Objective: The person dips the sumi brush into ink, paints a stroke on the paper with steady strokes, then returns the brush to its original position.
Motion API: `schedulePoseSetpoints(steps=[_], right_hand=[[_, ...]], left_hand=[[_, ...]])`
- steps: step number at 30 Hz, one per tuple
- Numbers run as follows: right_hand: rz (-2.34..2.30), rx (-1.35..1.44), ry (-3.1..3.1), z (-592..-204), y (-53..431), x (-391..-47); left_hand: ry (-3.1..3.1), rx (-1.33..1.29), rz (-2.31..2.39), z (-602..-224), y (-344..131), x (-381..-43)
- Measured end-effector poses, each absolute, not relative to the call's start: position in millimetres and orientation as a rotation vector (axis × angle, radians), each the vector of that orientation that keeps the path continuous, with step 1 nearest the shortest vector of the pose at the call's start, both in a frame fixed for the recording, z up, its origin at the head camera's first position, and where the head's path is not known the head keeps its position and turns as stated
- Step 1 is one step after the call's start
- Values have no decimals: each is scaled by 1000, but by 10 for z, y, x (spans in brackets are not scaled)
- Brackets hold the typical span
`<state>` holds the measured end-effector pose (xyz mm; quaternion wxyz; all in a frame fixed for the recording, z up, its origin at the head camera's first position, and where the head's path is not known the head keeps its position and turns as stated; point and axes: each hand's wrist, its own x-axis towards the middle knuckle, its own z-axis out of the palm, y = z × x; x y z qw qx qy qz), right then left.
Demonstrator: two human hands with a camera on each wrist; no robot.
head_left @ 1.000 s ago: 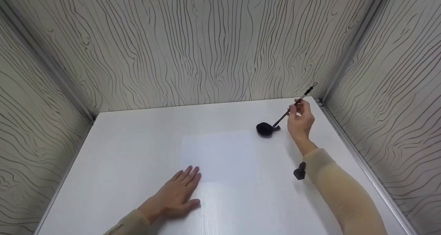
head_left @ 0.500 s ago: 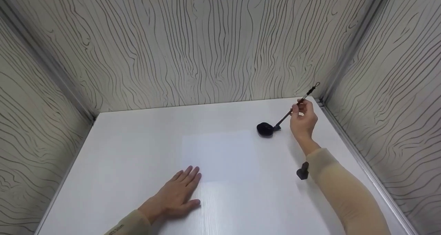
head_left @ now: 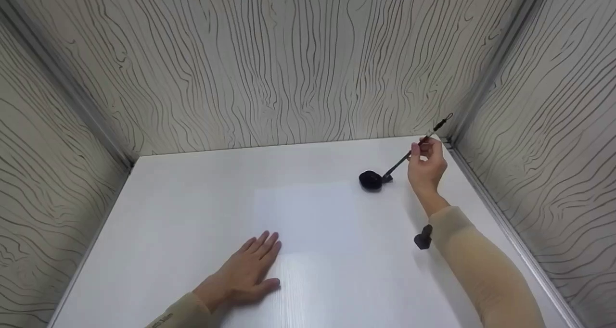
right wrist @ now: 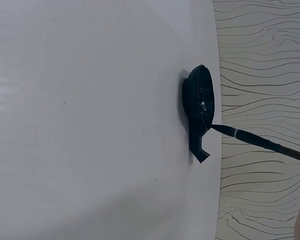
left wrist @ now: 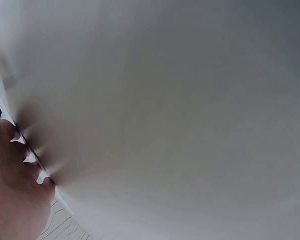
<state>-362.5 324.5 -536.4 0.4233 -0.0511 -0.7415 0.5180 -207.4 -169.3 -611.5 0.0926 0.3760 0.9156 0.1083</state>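
Note:
My right hand (head_left: 427, 167) pinches a dark writing brush (head_left: 402, 160) by its shaft, tilted with its looped end up and right. In the right wrist view the black brush tip (right wrist: 222, 129) is at the rim of a small black ink dish (right wrist: 198, 95) with a short stubby handle. That dish (head_left: 370, 180) sits right of a white sheet of paper (head_left: 308, 220). My left hand (head_left: 250, 269) lies flat, fingers straight, its fingertips at the paper's lower left edge. The left wrist view shows that hand (left wrist: 20, 185) from low beside the tabletop.
The white table (head_left: 183, 198) is walled by wood-grain panels (head_left: 288, 63) at the back and both sides. A small black wrist camera mount (head_left: 423, 237) sticks out by the right cuff. Metal edging (head_left: 510, 232) runs along the right side.
My right hand has shifted slightly right, taking the brush with it, and its tip stays by the ink dish's handle side. The left hand and the paper have kept their place.

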Motion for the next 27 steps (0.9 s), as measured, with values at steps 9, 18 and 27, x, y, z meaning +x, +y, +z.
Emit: schedulePoseSetpoints(steps=[9, 18, 27], right_hand=[[1281, -221, -1912, -5456, 3207, -3629], [1291, -241, -1918, -5461, 3291, -3632], [1240, -226, -1890, -5333, 3353, -3653]], left_hand=[[2718, 1073, 316, -6127, -1689, -2067], [2728, 1091, 310, -6118, -1687, -2074], [2714, 1091, 322, -6107, -1698, -2072]])
